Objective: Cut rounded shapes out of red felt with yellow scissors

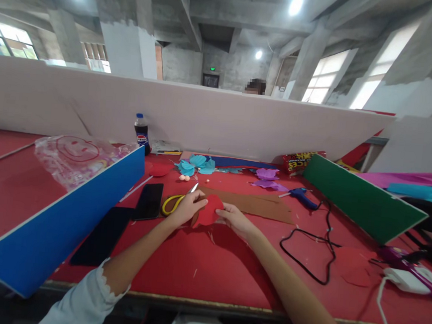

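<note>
Near the middle of the table I hold a rounded red paper piece (pixel 211 213) up between both hands. My left hand (pixel 189 209) pinches its left edge, with a bit of brown paper showing beneath the fingers. On its right edge the thumb and fingers of my right hand (pixel 235 219) are closed. Yellow-handled scissors (pixel 172 204) lie just left of my left hand, blades pointing away. Behind my hands a brown paper strip (pixel 261 206) lies flat.
A blue board (pixel 71 215) and a green board (pixel 360 195) stand at either side. A phone (pixel 149 201), a dark flat panel (pixel 102 237), a glue gun (pixel 303 197) with a looping black cord, blue paper petals (pixel 197 164), purple petals (pixel 267 174) and a cola bottle (pixel 141 131) surround the work area.
</note>
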Demonstrator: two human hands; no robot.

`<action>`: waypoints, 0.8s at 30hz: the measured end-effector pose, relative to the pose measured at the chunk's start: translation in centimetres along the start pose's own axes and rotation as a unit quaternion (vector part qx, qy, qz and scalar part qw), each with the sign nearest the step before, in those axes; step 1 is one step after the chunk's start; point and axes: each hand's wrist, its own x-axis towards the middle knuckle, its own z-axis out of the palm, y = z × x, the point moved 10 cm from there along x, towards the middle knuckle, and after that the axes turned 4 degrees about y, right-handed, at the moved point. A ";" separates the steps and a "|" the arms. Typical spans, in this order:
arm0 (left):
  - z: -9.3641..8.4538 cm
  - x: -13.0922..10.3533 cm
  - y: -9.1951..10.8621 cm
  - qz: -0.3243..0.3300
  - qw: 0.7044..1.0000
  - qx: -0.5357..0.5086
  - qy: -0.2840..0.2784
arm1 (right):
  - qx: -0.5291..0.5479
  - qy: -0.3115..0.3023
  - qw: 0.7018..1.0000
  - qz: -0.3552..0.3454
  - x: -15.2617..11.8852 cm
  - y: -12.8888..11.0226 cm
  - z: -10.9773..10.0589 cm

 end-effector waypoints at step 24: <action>-4.7 0.7 -1.3 -0.033 0.860 0.510 0.003 | -0.254 0.161 0.946 -0.118 1.4 -0.9 -5.8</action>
